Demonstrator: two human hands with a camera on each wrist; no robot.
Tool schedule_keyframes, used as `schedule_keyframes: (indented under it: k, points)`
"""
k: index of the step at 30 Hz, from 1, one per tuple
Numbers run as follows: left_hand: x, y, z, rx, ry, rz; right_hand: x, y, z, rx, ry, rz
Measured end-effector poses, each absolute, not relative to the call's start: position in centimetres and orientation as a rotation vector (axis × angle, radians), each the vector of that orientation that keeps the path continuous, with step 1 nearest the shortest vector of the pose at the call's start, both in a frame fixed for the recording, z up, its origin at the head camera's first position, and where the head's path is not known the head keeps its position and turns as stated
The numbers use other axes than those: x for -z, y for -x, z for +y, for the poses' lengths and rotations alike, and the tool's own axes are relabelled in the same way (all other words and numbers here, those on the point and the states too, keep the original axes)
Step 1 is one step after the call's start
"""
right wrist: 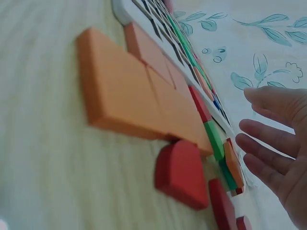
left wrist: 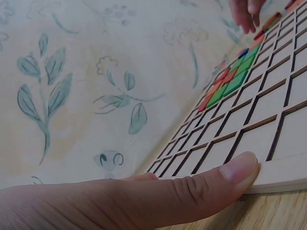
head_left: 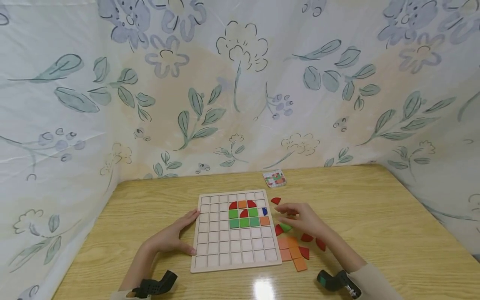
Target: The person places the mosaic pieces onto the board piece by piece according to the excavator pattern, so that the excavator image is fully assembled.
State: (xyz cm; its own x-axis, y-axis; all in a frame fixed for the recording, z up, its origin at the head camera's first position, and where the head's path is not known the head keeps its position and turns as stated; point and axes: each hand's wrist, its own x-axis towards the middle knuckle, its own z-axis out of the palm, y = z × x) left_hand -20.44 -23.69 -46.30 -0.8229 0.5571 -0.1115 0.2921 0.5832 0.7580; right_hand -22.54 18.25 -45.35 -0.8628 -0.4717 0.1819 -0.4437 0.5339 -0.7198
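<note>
A wooden grid board [head_left: 213,249] lies on the table. In its upper right cells sit green squares [head_left: 244,222], red quarter-round pieces [head_left: 233,205], orange squares [head_left: 242,204] and a blue rounded piece [head_left: 264,211]. Along the board's left edge my left hand [head_left: 170,234] rests with fingers spread; its thumb [left wrist: 240,167] touches the rim near the front corner. My right hand [head_left: 304,218] hovers just beyond the right edge, close to the blue piece. Its fingers [right wrist: 268,136] are apart and slightly bent, with nothing seen between them.
Right of the board lie loose orange tiles [head_left: 294,252], several red rounded pieces [head_left: 306,237] and a green piece [head_left: 286,227]. One red piece [head_left: 276,201] lies farther back. A small patterned card [head_left: 275,178] is behind the board. Floral cloth [head_left: 240,83] hangs around the table.
</note>
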Motion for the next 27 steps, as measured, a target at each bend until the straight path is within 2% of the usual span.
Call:
schedule_keyframes:
  k: [14, 27]
  points:
    - [46.4, 20.4, -23.8, -1.098, -0.689, 2.492, 45.4, 21.3, 19.1, 1.032, 0.8, 2.78]
    - [46.5, 20.6, -23.8, -1.086, -0.703, 2.486, 45.5, 21.2, 19.4, 0.851, 0.941, 2.832]
